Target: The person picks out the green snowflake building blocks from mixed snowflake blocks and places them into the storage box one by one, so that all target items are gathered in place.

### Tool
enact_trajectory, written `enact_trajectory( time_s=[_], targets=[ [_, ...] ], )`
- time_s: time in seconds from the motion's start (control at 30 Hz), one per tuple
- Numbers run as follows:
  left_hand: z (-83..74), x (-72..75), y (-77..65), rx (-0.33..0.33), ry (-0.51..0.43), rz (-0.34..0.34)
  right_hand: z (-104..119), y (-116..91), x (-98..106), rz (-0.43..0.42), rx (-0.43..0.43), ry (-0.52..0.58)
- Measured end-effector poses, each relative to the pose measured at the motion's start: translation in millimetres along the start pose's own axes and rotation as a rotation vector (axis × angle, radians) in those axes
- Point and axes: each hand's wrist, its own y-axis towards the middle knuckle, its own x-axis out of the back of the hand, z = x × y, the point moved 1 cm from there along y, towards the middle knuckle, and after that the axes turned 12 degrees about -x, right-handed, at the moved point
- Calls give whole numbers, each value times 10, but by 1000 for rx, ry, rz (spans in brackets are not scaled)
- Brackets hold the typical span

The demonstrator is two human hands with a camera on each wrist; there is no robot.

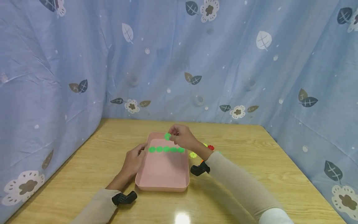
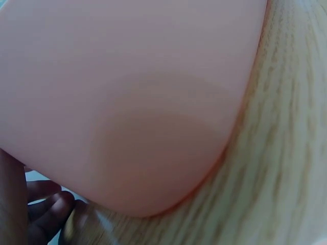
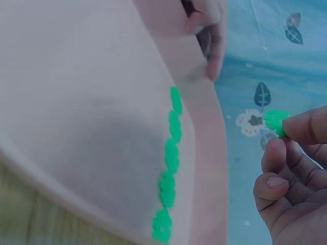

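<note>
A pink rectangular tray point(image 1: 163, 175) lies on the wooden table. Several green flower-shaped discs point(image 1: 166, 149) form a row across it, their edges touching or nearly so. My right hand point(image 1: 183, 137) is raised over the tray's far end, pinching one more green flower-shaped disc point(image 1: 167, 136) between thumb and fingertips. In the right wrist view this held disc point(image 3: 276, 121) stands clear of the tray. My left hand point(image 1: 135, 158) grips the tray's left wall. Its curled fingers point(image 2: 48, 209) show beside the tray edge in the left wrist view.
Right of the tray, partly behind my right forearm, lie loose flower discs: a yellow disc point(image 1: 193, 155), a red disc point(image 1: 211, 147) and bits of other colours. A blue patterned curtain point(image 1: 167, 62) surrounds the table point(image 1: 237, 137) at the back and sides.
</note>
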Motion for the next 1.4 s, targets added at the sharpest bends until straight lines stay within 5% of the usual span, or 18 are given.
enact_trajectory(
  time_s=[0.4,0.7,1.4],
  targets=[
    [-5,9,-4,-17,11,3,20,94,-320,7,-49,-75],
    [9,10,-8,-19,13,-4,-29,165,-483,62,-93,38],
    [44,8,1,-23,0,21,-98,240,-753,95,-158,-127]
  ],
)
